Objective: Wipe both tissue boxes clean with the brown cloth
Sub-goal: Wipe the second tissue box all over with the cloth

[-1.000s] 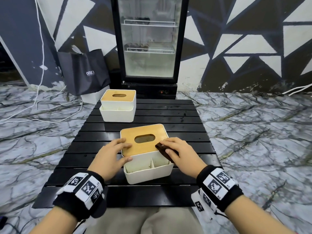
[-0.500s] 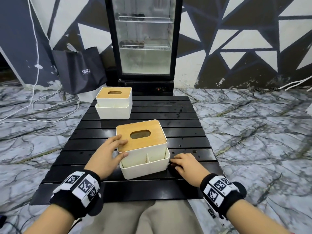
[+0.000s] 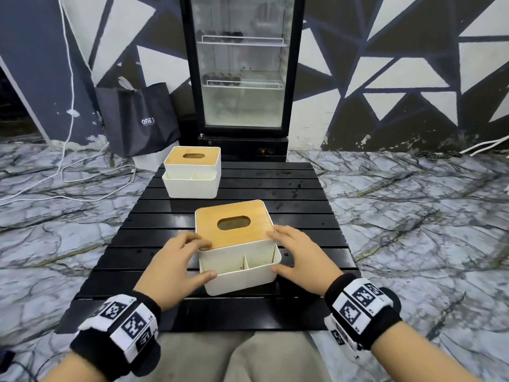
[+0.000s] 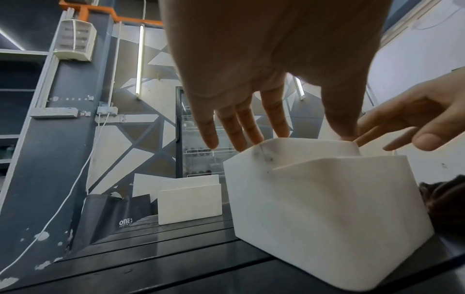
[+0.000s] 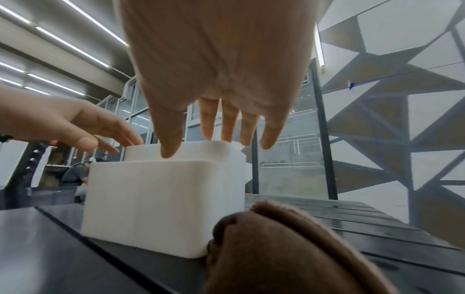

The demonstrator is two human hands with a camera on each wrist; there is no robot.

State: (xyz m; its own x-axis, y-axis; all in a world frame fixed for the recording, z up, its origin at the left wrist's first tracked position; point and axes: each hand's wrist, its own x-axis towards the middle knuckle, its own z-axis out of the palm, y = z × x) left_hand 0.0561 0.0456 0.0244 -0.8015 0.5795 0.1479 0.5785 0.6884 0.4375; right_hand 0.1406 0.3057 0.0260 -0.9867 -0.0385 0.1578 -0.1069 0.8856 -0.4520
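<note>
We've got both hands on the near tissue box (image 3: 237,244), one per side: left hand (image 3: 176,267) w/ fingers reaching onto the left edge of the wooden lid (image 3: 234,220) and thumb against the front wall low down, right hand (image 3: 298,257) mirrored on the right, fingertips at the lid corner, thumb by the front-right corner. Both hands are spread wide w/ fingers fairly straight, bracketing the box rather than curling round it; neither holds the cloth. Our read: this two-sided hold is for shifting or turning the box, prob. to move it aside or bring another face round, since a one-hand push would skew it on the black slatted table (image 3: 308,205). The brown cloth (image 5: 289,248) lies on the table just beside the box's right-front corner, under our right wrist; the head view hides it behind the hand, and the left wrist view shows only a dark edge of it (image 4: 443,204). We judge it's parked there to free the right hand and stay within reach. Containers: the near box has an oval slot in the lid, no tissue sticking out, inside too dark to tell. Its front tray is split by a divider into 2 compartments, both w/o contents, tho some brownish marks show at the bottom near the divider. The far tissue box (image 3: 192,172) sits well apart at the table's back-left, same build, front tray looks bare too.
</note>
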